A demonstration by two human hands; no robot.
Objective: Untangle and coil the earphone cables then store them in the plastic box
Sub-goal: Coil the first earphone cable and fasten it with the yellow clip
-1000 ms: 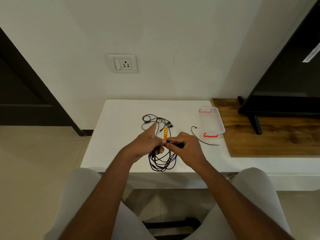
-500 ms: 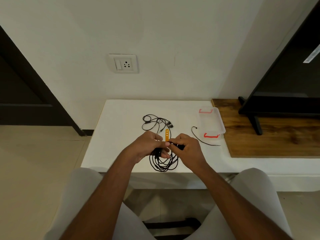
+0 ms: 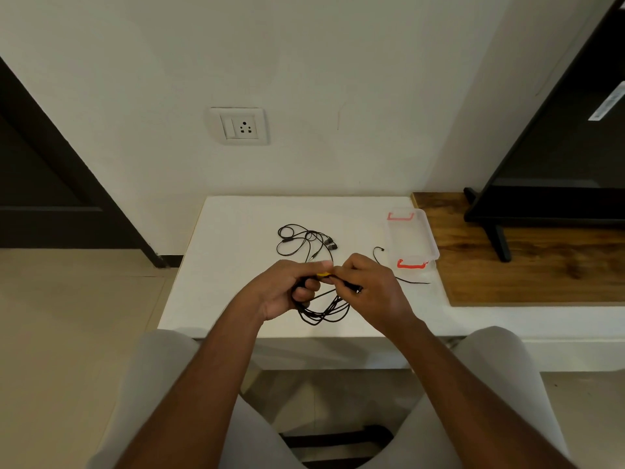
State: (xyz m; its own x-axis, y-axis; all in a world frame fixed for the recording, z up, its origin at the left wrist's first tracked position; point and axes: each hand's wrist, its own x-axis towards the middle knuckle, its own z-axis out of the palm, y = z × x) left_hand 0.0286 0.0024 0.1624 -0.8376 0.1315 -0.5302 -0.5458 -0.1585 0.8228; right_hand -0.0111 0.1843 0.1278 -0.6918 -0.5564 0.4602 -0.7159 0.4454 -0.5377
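Over the white table (image 3: 230,265) my left hand (image 3: 284,289) grips a coiled black earphone cable (image 3: 324,311), whose loops hang below both hands. My right hand (image 3: 367,289) pinches the same coil at its top, where a small orange-yellow tie (image 3: 323,274) shows between the thumbs. A second black earphone cable (image 3: 304,243) lies loose and tangled on the table behind my hands. The clear plastic box (image 3: 411,236) with red clips stands at the table's right edge, lid on.
A short black cord (image 3: 389,265) lies between my right hand and the box. A wooden shelf (image 3: 527,275) with a black TV stand adjoins the table on the right. A wall socket (image 3: 240,126) is above. My knees are at the table's front edge.
My left thumb has folded down from pointing up. The orange tie has turned from upright to lying flat across the coil's top, and the hands have drawn closer together.
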